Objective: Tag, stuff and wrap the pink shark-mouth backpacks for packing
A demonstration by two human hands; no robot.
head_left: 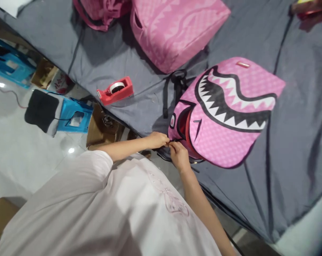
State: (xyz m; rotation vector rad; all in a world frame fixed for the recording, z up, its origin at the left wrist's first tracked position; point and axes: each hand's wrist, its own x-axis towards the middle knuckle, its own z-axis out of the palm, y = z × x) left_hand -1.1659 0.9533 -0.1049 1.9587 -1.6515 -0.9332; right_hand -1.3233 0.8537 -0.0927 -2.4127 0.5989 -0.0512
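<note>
A pink backpack (230,113) printed with a black and white shark mouth lies flat on the grey cloth-covered table (296,142). Its lower edge sits at the table's near rim. My left hand (158,139) and my right hand (179,155) meet at that edge, both closed in a pinch on a small black part of the backpack, a zipper or strap that I cannot make out clearly. A black strap (174,89) trails from the backpack's top.
A red tape dispenser (115,90) stands on the cloth to the left. More pink bags (174,28) lie at the far side. Blue plastic stools (75,117), cardboard boxes (102,129) and a white tiled floor are beside the table. Another person's hand shows at top right.
</note>
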